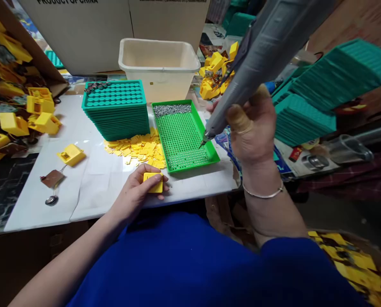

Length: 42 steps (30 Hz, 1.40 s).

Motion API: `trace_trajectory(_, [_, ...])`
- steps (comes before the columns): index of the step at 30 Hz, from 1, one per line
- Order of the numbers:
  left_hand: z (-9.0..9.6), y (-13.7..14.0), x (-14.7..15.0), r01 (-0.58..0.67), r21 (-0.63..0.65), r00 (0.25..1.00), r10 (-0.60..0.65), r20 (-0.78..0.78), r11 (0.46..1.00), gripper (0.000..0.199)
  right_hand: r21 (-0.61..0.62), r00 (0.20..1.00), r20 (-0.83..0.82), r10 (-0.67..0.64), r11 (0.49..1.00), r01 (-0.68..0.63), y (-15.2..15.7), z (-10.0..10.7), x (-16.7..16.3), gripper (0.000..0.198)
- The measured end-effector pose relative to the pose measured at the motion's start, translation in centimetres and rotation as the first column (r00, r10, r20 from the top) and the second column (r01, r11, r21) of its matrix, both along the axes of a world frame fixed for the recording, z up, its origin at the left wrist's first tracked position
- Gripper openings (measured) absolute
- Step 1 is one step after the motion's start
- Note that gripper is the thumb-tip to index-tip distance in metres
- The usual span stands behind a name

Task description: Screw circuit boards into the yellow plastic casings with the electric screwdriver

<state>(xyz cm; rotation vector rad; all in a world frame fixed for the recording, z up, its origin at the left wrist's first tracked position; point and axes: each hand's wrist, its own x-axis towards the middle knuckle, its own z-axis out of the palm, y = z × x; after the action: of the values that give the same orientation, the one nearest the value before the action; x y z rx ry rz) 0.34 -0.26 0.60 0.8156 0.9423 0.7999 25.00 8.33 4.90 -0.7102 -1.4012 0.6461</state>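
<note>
My left hand (pixel 142 185) is closed around a small yellow plastic case (pixel 153 183) at the table's front edge, its thumb across the top. In my right hand (pixel 254 128) is a grey electric screwdriver (pixel 241 81), slanting down to the left. Its bit points into a perforated green tray (pixel 180 136); whether the tip touches the tray or a screw is too small to tell. Small metal screws (pixel 173 110) are heaped at the tray's far end. Thin yellow plastic pieces (pixel 142 149) lie scattered left of the tray.
A stack of teal trays (pixel 116 115) stands behind the yellow pieces, beside a whitish bin (pixel 160 70). On the left lie a loose yellow housing (pixel 71 154) and a wired brown part (pixel 52 178). More teal trays (pixel 331 89) lean at right. Yellow housings (pixel 43 106) spill from a box at left.
</note>
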Motion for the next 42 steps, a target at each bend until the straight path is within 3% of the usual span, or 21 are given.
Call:
trace_trajectory(3, [0.0, 0.1, 0.3, 0.000, 0.001, 0.999, 0.000, -0.033, 1.000, 0.021, -0.109, 0.994, -0.027, 0.107, 0.988, -0.110, 0.9, -0.8, -2.0, 0.042])
trace_trajectory(9, [0.0, 0.0, 0.1, 0.000, 0.003, 0.997, 0.000, -0.075, 1.000, 0.022, -0.156, 1.000, -0.017, 0.021, 0.987, -0.024, 1.0, -2.8, -5.6, 0.038])
trace_trajectory(18, [0.0, 0.2, 0.2, 0.024, -0.005, 0.996, -0.024, -0.088, 1.000, 0.022, -0.178, 0.988, -0.148, 0.042, 0.982, -0.068, 1.0, -3.6, -6.1, 0.034])
trace_trajectory(26, [-0.1, 0.0, 0.0, 0.018, 0.005, 0.996, -0.018, -0.085, 1.000, 0.022, -0.207, 0.998, -0.064, -0.004, 0.978, -0.009, 0.8, -4.1, -6.3, 0.040])
trace_trajectory(33, [-0.7, 0.4, -0.3, -0.030, -0.082, 0.998, 0.033, 0.044, 0.996, 0.017, -0.168, 0.991, -0.130, 0.014, 0.985, -0.036, 0.2, -1.7, -6.5, 0.038])
trace_trajectory(38, [-0.5, 0.5, -0.1, -0.037, -0.116, 0.996, 0.047, 0.081, 0.993, 0.020, -0.061, 0.959, -0.220, 0.178, 0.979, -0.196, -2.3, 0.6, -8.5, 0.037])
trace_trajectory(42, [-0.4, 0.5, -0.1, -0.033, -0.103, 0.995, 0.043, 0.091, 0.994, 0.022, -0.143, 0.953, -0.191, 0.237, 0.953, -0.266, -4.1, 0.7, -10.2, 0.041])
